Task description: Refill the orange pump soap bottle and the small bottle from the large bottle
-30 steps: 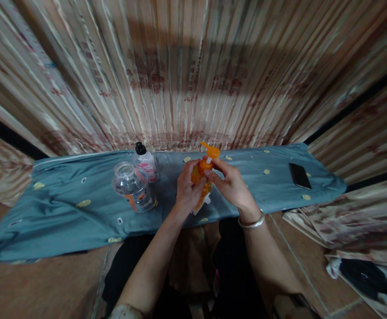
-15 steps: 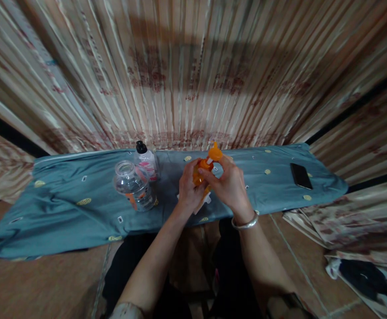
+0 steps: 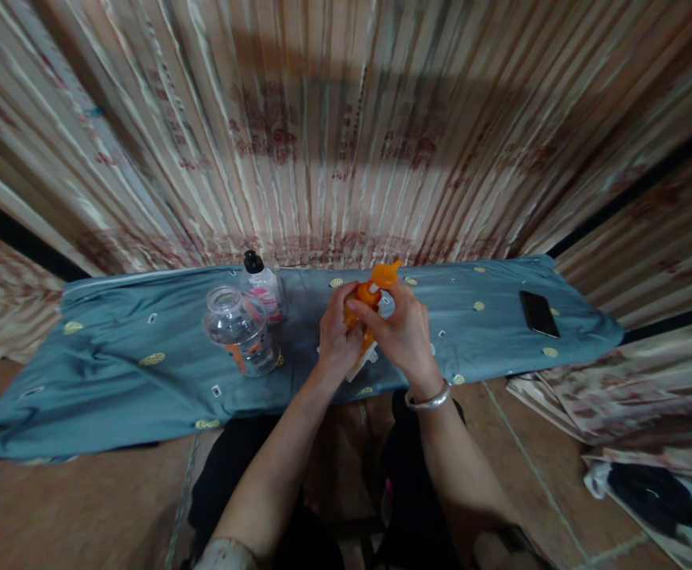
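Observation:
An orange pump bottle (image 3: 351,317) is tilted over the cloth-covered surface, its pump head (image 3: 385,275) pointing up and to the right. My left hand (image 3: 339,328) wraps around the bottle's body and hides much of it. At the neck, my right hand (image 3: 402,324) is closed on the orange pump collar (image 3: 368,294), with its thumb on the near side and its fingers behind. A small white piece (image 3: 371,354) shows below the bottle, partly covered by my hands; what it is I cannot make out.
To the left stand a clear plastic bottle (image 3: 242,336) without a cap and a pink-and-white bottle (image 3: 264,291) with a black top. A black phone (image 3: 538,314) lies on the right of the blue-green cloth (image 3: 114,332). Pleated curtains (image 3: 334,142) hang behind.
The pump head's spout has swung from pointing upward to pointing right. My right hand has turned slightly and shifted a little left; my left hand keeps its hold.

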### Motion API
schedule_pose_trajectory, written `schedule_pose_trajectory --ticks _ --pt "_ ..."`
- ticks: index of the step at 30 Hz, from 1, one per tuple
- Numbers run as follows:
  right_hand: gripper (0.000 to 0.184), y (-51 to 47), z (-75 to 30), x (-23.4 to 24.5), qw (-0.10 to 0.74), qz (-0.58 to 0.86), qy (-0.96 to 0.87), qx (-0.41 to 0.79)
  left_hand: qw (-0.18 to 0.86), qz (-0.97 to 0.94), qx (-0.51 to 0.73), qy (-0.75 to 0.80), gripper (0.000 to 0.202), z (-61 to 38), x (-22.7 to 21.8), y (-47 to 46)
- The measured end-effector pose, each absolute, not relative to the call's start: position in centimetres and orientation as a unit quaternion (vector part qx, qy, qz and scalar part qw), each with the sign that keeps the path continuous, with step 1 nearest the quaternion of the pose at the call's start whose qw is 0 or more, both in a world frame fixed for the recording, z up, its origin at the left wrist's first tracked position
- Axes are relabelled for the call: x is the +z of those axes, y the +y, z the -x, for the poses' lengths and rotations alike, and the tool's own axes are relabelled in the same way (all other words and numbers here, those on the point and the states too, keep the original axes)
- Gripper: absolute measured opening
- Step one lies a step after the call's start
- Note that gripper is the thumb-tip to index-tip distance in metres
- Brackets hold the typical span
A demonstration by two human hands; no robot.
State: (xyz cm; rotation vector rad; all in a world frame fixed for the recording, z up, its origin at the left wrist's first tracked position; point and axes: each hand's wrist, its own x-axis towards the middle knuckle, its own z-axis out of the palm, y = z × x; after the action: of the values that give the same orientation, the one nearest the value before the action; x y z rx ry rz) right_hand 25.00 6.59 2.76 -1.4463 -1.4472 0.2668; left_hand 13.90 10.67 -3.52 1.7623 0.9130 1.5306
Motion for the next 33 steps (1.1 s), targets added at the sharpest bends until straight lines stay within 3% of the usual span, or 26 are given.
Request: schedule_pose_trajectory --ticks 6,22,33 --pt "0.034 6.6 -26.9 2.5 0.491 0.558 -0.640 0.194 0.315 -0.673 0.578 0.338 0.040 -14.1 -3.6 10.5" --pt "0.030 7.3 -27.9 4.7 0.430 0.533 -0.715 0.144 0.312 -0.665 0.576 0.359 0.038 -14.3 -3.6 10.5" --pt "0.032 6.9 -27.4 3.3 0.462 0.576 -0.663 0.125 0.304 -0.675 0.575 0.348 0.040 -14.1 -3.8 10.5"
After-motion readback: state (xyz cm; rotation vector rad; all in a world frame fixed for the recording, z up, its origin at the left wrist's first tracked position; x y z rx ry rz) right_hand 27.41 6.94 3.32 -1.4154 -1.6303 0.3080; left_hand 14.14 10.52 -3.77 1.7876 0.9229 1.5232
